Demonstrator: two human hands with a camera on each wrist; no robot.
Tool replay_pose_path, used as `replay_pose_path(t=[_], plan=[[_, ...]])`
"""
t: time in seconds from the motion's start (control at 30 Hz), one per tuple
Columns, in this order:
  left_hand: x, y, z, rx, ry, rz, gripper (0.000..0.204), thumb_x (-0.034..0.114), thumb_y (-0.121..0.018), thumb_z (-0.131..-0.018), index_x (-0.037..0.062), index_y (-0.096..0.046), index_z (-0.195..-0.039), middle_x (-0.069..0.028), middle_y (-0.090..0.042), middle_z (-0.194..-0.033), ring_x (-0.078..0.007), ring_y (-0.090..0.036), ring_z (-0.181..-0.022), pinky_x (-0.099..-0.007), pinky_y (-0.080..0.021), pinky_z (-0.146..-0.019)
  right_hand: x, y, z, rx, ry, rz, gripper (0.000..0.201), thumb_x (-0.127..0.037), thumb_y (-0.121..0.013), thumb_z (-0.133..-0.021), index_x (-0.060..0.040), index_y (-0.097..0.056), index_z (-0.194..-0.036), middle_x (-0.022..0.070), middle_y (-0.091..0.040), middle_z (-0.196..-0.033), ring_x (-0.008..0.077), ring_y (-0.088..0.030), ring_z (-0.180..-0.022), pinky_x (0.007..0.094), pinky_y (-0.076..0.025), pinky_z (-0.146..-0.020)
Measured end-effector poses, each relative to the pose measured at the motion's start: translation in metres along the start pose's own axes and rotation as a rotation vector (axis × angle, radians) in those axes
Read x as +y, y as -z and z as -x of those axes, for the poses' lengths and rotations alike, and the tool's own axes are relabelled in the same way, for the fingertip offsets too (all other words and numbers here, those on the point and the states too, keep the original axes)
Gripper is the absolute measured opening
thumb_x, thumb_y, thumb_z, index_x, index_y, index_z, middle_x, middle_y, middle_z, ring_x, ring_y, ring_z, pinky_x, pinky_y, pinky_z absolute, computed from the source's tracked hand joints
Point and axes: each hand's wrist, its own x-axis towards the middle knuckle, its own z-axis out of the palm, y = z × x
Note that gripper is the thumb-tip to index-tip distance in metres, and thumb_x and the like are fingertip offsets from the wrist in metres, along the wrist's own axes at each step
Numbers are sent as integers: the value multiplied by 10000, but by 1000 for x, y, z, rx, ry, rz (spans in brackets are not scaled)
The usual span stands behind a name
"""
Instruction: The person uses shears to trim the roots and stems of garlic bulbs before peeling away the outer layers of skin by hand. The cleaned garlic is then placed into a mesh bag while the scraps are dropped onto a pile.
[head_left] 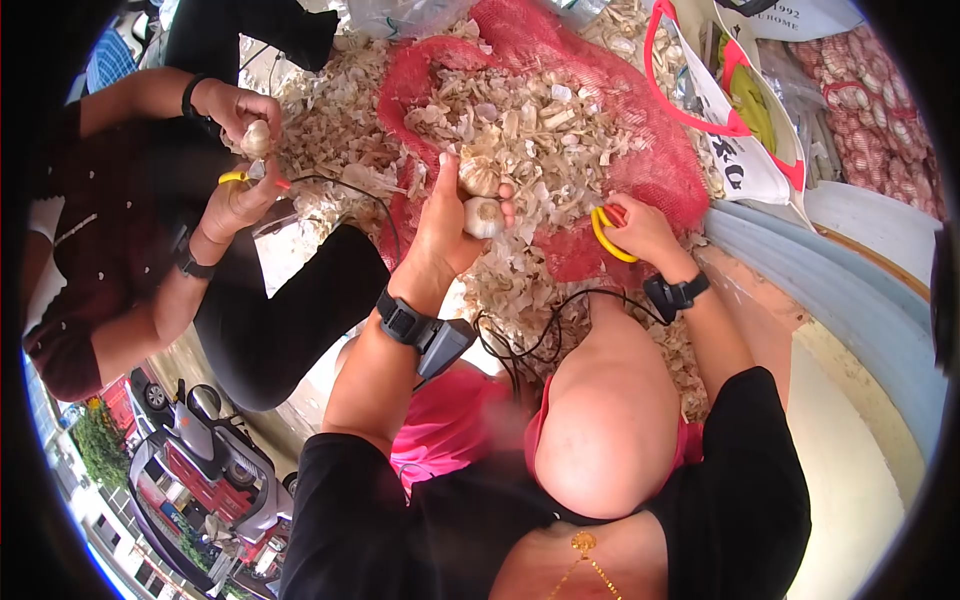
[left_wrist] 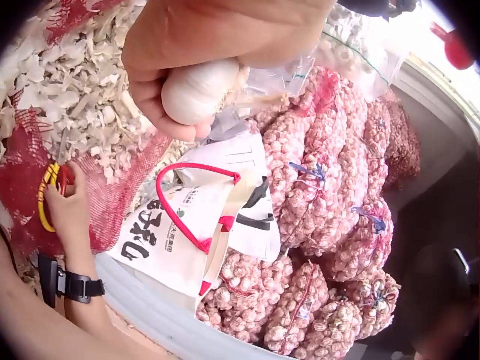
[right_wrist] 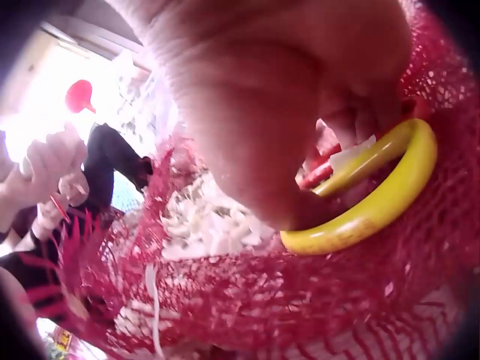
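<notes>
My left hand (head_left: 448,228) holds two garlic bulbs over the pile of peelings. The upper bulb (head_left: 480,176) has loose, brownish skin; the lower bulb (head_left: 484,218) is smooth and white. A white bulb (left_wrist: 195,91) also shows under the curled fingers in the left wrist view. To the right, my right hand (head_left: 645,236) grips scissors (head_left: 604,240) by their yellow and red handles, low over the red mesh sack (head_left: 655,120). In the right wrist view the yellow handle loop (right_wrist: 375,217) sticks out below the palm; the blades are hidden there.
Dry garlic peelings (head_left: 555,125) cover the spread sack and ground. At left, another person's hands (head_left: 235,205) hold a garlic bulb (head_left: 256,138) and yellow-handled scissors. A white bag (head_left: 740,150) with red handles stands at right, near stacked net sacks of garlic (left_wrist: 322,195). Black cables run near my knees.
</notes>
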Motion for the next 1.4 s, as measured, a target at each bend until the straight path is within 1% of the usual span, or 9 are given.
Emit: replay_pose_path(t=[0.07,0.1,0.2,0.37,0.47,0.7,0.8,1.13,1.4], plan=[[-1,0,0,102,-42,-12,569,568,-267,-1034,76,-512,-1184,-134,-598,-913,-249,-574,-772,-371,-516,-689,6,3,11,-146,7,-776,524,-175,-735,-846,-77,-536,-1321,39,-655,-868,176,-629,-761,326,-504,-693],[-2,-1,-1,98,-44,-11,569,568,-267,-1034,76,-512,-1184,-134,-598,-913,-249,-574,-772,-371,-516,-689,-3,11,22,-152,94,-881,629,-179,-803,-816,-80,-482,-1348,14,-611,-919,85,-565,-840,245,-463,-713],[-5,-3,0,166,-61,-60,558,559,-289,-1035,71,-509,-1194,-147,-607,-920,-255,-579,-782,-387,-524,-702,-12,13,35,-187,305,-954,771,-218,-853,-772,-91,-400,-1383,37,-581,-1049,105,-550,-925,264,-460,-757],[-10,-8,-2,162,-53,-91,557,548,-315,-1035,51,-508,-1197,-156,-613,-931,-272,-599,-784,-404,-537,-717,-51,25,41,-137,380,-652,902,-340,-903,-696,-90,-361,-1371,120,-524,-1188,208,-528,-1117,361,-446,-974],[-10,-13,0,184,-26,-124,567,552,-309,-1035,49,-513,-1195,-158,-619,-934,-280,-610,-781,-414,-541,-728,-63,19,32,-89,380,-691,902,-346,-905,-691,-95,-363,-1367,130,-534,-1210,215,-534,-1119,380,-452,-975],[-7,-5,-3,170,-81,-74,559,553,-277,-1039,66,-510,-1184,-155,-612,-951,-282,-621,-775,-425,-544,-733,-61,13,26,73,477,-628,829,-323,-894,-705,-91,-401,-1330,118,-574,-1162,227,-577,-1070,375,-488,-912],[-8,-4,-4,207,-120,-31,631,581,-290,-1026,0,-517,-1121,-164,-617,-928,-285,-645,-720,-423,-563,-685,-64,13,31,-33,362,-654,807,-309,-887,-713,-97,-409,-1328,121,-590,-1156,224,-595,-1040,375,-499,-891],[-16,-8,2,95,-55,-307,526,500,-321,-1051,29,-535,-1146,-155,-635,-980,-261,-633,-768,-388,-547,-729,-75,-3,16,127,408,-629,632,-375,-817,-783,-27,-541,-1232,149,-651,-1080,231,-651,-963,365,-505,-840],[-15,2,-8,47,-72,-318,474,443,-336,-1062,23,-544,-1138,-145,-634,-975,-240,-632,-760,-361,-541,-717,-73,2,20,255,480,-469,527,-358,-765,-830,-6,-606,-1189,205,-691,-889,377,-668,-830,416,-526,-727]])
